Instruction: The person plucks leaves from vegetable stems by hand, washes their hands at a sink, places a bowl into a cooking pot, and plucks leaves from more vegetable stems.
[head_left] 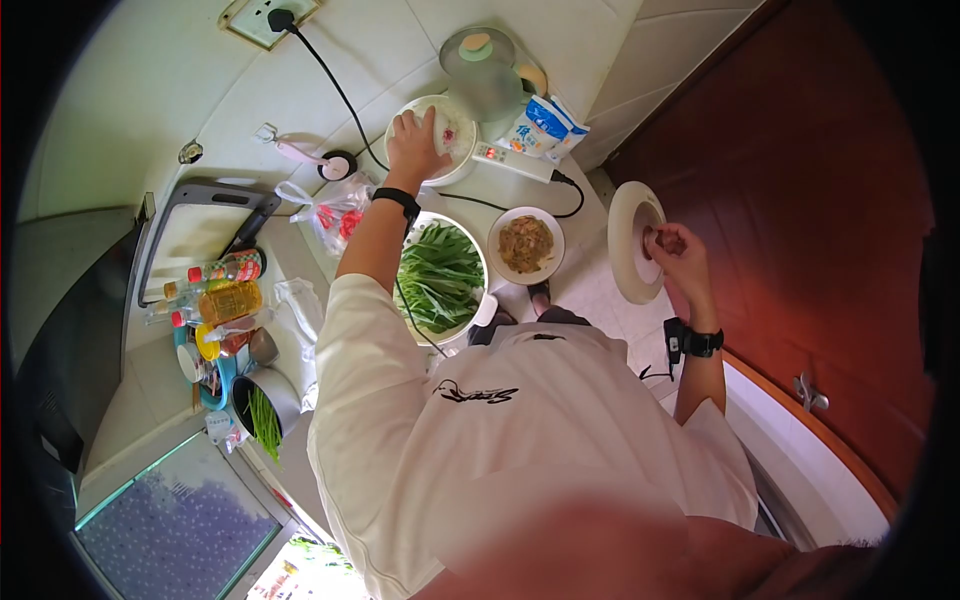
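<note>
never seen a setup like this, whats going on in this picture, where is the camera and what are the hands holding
There is no machine here, just a person's two bare hands. The only picture comes from a camera worn on the head, looking forward and down, so the shirt fills the lower middle. The left hand is over a white pot, with nothing visibly held. The right hand holds a round pale lid. On the counter are leafy greens in a white container and a bowl of food.

Left hand [416, 148] is covering part of white pot [463, 172]; right hand [685, 262] is covering part of lid [626, 243]; blur is obscuring container [485, 95].
</note>
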